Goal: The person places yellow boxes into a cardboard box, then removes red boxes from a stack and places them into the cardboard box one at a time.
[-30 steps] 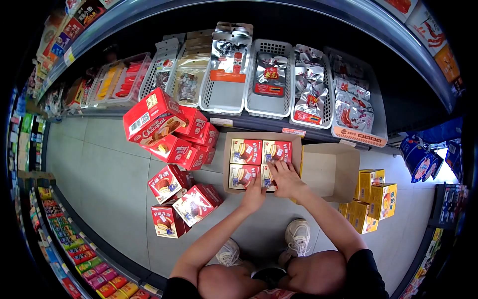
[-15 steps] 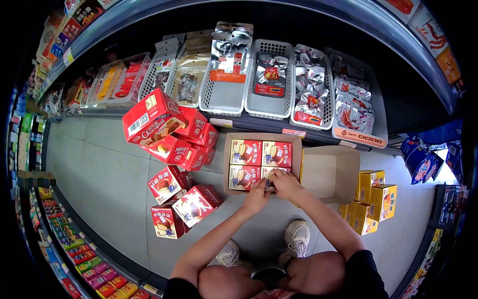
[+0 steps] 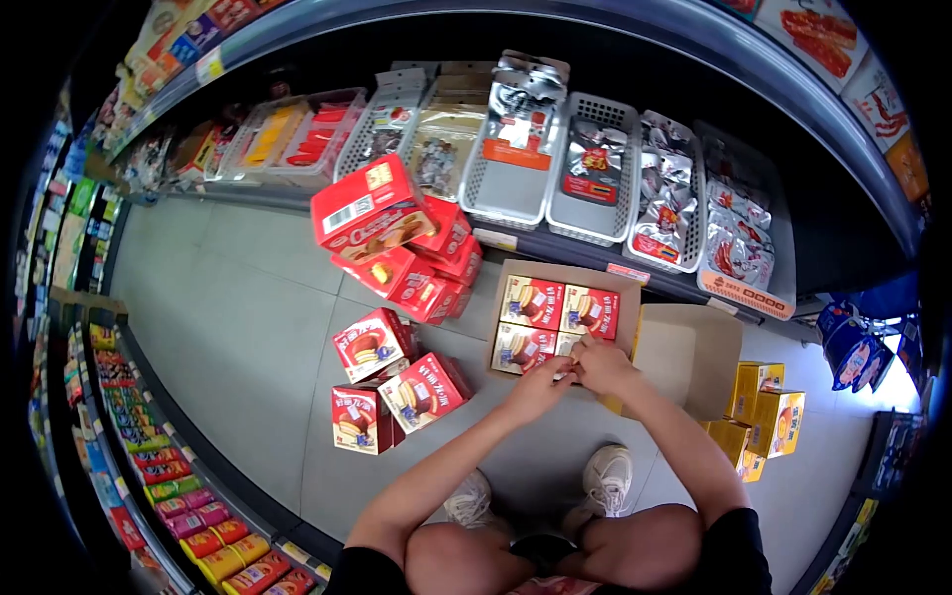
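Red box (image 3: 567, 349), both hands on it, carton (image 3: 555, 276)

A carton (image 3: 516, 280) stands on the floor (image 3: 238, 327) in front of the shelf (image 3: 555, 243), with 4 boxes (image 3: 540, 302) side by side inside it. Both hands (image 3: 570, 372) meet at its near right corner. A stack of boxes (image 3: 397, 243) lies to its left, more loose boxes (image 3: 392, 387) nearer the person. An empty carton (image 3: 684, 357) sits to its right, small cartons (image 3: 764, 416) beyond that. Baskets (image 3: 595, 169) line the shelf behind.
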`<state>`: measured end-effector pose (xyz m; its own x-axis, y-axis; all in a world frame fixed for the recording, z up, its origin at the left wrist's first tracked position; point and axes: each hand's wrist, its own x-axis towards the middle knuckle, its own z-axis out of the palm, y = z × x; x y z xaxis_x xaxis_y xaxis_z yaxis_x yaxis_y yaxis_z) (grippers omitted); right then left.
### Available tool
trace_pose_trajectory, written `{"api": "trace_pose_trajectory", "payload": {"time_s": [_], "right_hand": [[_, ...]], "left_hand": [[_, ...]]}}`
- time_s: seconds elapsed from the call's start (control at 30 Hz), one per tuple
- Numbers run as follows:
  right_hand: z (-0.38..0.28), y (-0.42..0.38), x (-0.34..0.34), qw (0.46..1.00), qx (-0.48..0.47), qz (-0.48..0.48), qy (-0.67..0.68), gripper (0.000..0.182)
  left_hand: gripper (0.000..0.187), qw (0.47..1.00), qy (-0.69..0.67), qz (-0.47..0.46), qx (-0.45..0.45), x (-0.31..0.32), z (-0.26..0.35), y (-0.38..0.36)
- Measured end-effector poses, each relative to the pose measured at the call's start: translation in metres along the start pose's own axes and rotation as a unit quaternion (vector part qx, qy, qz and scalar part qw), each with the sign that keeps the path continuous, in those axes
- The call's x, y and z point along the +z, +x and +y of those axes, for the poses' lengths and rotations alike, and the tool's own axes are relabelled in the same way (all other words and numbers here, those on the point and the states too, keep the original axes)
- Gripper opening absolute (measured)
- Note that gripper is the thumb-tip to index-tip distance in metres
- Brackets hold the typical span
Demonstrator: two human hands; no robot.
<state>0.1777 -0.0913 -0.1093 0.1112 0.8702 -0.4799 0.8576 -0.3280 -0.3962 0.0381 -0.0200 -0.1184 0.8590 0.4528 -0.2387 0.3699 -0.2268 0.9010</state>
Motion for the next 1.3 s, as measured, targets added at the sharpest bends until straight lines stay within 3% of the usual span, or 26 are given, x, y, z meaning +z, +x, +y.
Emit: {"api": "trace_pose_trajectory", "payload": {"time_s": [0.07, 0.1, 0.17, 0.3, 0.37, 0.43, 0.47, 0.53, 0.6, 0.67, 0.77, 0.87, 0.93, 1.17, 1.3], "right_hand": [[-0.010, -0.003, -0.022, 1.000, 0.017, -0.008, 0.007, 0.032], [-0.018, -0.005, -0.038, 0.999, 0.027, -0.027, 0.015, 0.034], [-0.029, -0.006, -0.055, 1.000, -0.005, -0.024, 0.018, 0.035], [-0.065, -0.001, -0.082, 0.995, -0.079, -0.062, 0.024, 0.041], [-0.093, 0.003, -0.094, 0.986, -0.128, -0.108, 0.026, 0.040], [-0.110, 0.018, -0.085, 0.980, -0.164, -0.104, 0.046, 0.041], [-0.117, 0.025, -0.078, 0.973, -0.193, -0.099, 0.073, 0.042], [-0.135, 0.031, -0.074, 0.972, -0.205, -0.085, 0.083, 0.045], [-0.157, 0.034, -0.076, 0.971, -0.130, -0.148, 0.133, 0.052], [-0.161, 0.041, -0.061, 0.965, -0.138, -0.138, 0.173, 0.059], [-0.165, 0.052, -0.040, 0.964, -0.092, -0.130, 0.214, 0.058], [-0.161, 0.056, -0.019, 0.966, -0.067, -0.076, 0.238, 0.058], [-0.159, 0.058, -0.010, 0.964, -0.022, -0.102, 0.246, 0.057], [-0.160, 0.060, 0.003, 0.964, -0.006, -0.100, 0.247, 0.057], [-0.165, 0.060, 0.010, 0.944, 0.005, -0.137, 0.301, 0.055]], "left_hand": [[0.024, 0.996, -0.064, -0.057, -0.019, -0.017, 0.016, -0.003], [0.024, 0.997, -0.064, -0.047, -0.017, -0.028, 0.026, -0.007], [0.017, 0.992, -0.044, -0.118, -0.022, -0.053, 0.045, -0.021], [0.014, 0.993, -0.079, -0.079, -0.025, -0.082, 0.052, -0.072], [0.018, 0.980, -0.167, 0.093, -0.055, -0.085, 0.041, -0.101], [0.013, 0.929, -0.253, 0.260, -0.069, -0.087, 0.026, -0.129], [0.013, 0.927, -0.255, 0.265, -0.068, -0.086, 0.015, -0.141], [0.019, 0.848, -0.233, 0.470, -0.075, -0.082, -0.002, -0.162], [0.027, 0.835, -0.236, 0.485, -0.107, -0.080, -0.009, -0.175], [0.035, 0.822, -0.241, 0.497, -0.139, -0.080, -0.011, -0.178], [0.056, 0.828, -0.340, 0.411, -0.172, -0.078, -0.025, -0.175], [0.053, 0.804, -0.405, 0.401, -0.167, -0.076, -0.039, -0.167], [0.052, 0.805, -0.406, 0.400, -0.162, -0.076, -0.037, -0.162], [0.049, 0.787, -0.441, 0.408, -0.141, -0.077, -0.038, -0.152], [0.046, 0.806, -0.405, 0.404, -0.153, -0.073, -0.045, -0.154]]}}
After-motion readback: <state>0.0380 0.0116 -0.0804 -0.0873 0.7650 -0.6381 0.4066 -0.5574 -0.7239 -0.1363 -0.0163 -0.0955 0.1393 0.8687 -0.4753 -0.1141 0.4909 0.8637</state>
